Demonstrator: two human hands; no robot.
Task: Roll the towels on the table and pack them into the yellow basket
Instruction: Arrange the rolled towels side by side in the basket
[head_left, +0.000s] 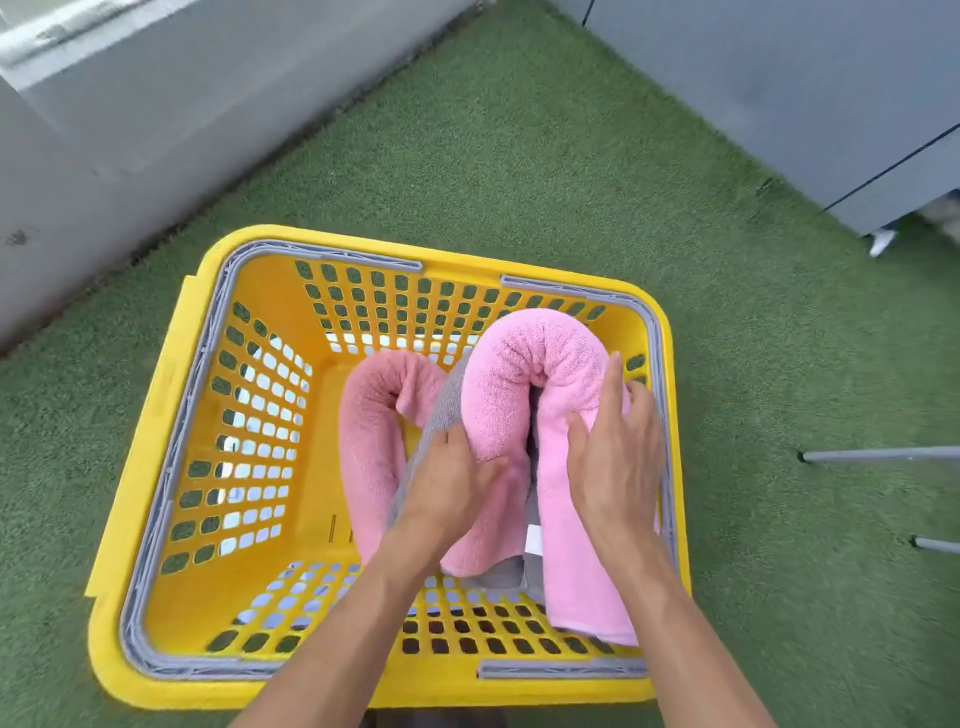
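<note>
The yellow basket (171, 395) with a grey rim stands on green turf below me. Inside, on the right, a rolled pink towel (524, 358) is bent into an upside-down U. My left hand (452, 488) presses on its left leg and my right hand (615, 452) lies flat on its right leg. A grey towel (441, 410) stands between this roll and a second bent pink towel (371, 415) in the basket's middle. More grey cloth shows under the right roll near the front wall.
Green artificial turf (519, 156) surrounds the basket. A grey wall base runs along the left and a grey cabinet (831, 104) stands at the upper right. Two thin grey metal legs (883, 456) reach in from the right edge.
</note>
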